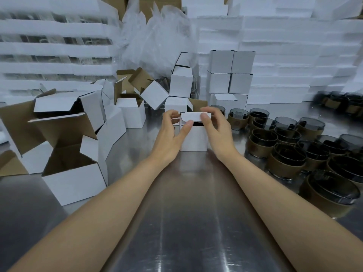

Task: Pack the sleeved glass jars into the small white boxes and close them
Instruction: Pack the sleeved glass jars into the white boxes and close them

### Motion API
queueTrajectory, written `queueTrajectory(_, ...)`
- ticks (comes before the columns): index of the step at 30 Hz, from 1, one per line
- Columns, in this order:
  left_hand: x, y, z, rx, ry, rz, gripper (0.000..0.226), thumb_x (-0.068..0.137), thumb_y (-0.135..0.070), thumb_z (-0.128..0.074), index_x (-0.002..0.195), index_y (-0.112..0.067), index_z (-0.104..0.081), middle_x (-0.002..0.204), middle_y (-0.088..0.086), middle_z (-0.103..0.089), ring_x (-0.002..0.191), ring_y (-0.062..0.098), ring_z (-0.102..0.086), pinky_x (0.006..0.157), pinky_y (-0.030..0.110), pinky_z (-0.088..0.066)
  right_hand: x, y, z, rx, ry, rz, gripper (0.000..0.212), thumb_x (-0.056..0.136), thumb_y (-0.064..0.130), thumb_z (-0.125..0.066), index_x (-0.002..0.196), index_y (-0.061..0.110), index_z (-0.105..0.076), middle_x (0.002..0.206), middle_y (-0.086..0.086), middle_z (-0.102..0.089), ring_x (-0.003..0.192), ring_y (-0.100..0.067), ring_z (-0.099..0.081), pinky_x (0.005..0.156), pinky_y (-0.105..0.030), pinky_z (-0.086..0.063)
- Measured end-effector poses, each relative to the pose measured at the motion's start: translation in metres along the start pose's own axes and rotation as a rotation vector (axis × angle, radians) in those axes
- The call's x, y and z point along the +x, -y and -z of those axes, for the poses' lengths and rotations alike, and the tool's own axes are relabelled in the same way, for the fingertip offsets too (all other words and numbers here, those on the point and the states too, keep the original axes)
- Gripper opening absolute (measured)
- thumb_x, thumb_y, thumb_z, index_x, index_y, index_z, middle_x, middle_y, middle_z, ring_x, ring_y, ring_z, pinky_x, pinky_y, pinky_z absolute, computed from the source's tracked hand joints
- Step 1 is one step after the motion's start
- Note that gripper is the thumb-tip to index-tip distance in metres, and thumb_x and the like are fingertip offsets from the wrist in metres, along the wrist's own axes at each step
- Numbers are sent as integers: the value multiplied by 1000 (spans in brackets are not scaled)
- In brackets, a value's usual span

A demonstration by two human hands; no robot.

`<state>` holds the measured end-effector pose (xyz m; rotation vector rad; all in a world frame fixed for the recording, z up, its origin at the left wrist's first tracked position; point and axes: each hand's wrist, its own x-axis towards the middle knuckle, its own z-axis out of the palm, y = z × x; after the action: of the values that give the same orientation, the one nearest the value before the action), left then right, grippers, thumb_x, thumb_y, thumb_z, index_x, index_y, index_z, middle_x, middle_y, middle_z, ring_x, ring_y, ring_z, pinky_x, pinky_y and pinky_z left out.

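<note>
Your left hand (pixel 172 132) and right hand (pixel 214 130) pinch the lid flap (pixel 193 116) on the white box (pixel 194 138), centre of the table (pixel 186 222). Right: sleeved jars (pixel 284 146), print unreadable. Left: open boxes (pixel 74 179). Steel shows between your forearms.

white box (pixel 193 139): upright at centre, lid flap tilted over its top, untucked | sleeved jars (pixel 286 163): dark glass, brown sleeves, upright, clustered at right | open boxes (pixel 74 181): white, brown inside, heaped at left
</note>
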<state>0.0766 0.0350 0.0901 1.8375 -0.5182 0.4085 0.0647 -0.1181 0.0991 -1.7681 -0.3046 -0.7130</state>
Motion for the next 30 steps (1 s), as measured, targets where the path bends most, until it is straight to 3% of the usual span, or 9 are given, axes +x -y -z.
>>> queueTrajectory(5,3,4,0,83,-27,-38,31,102,-39,-36,129,-26,-46,128,-2,-45,103,-12,-45,86,0,-33,0,0,1,-82,25,98,16,98,17,-55,110,12,-65,112,-1,-61,106,-7,-55,82,-17,-45)
queueTrajectory(11,4,3,0,91,-40,-9,30,103,-35,-35,127,-23,-49,125,-1,-45,107,4,-48,94,23,-38,0,3,4,-83,45,114,13,96,14,-57,104,15,-68,109,-2,-62,104,-1,-54,80,-13,-46)
queueTrajectory(17,3,2,-1,125,-56,-6,29,104,-34,-34,126,-23,-48,123,-1,-47,103,6,-49,90,24,-39,3,4,4,-184,50,130,13,95,14,-58,102,10,-67,105,-2,-63,99,-8,-56,76,-12,-44)
queueTrajectory(23,4,3,-1,144,-89,-44,28,104,-32,-32,124,-21,-49,122,2,-51,104,5,-47,89,25,-39,2,5,4,-235,51,188,16,96,15,-57,105,6,-68,103,-2,-62,97,-7,-54,80,-20,-46)
queueTrajectory(30,3,3,-2,191,-84,-17,25,104,-31,-31,121,-24,-49,121,-1,-50,104,9,-48,87,27,-39,3,5,6,-283,89,229,16,96,11,-56,105,4,-67,104,-5,-63,95,-8,-54,79,-12,-43)
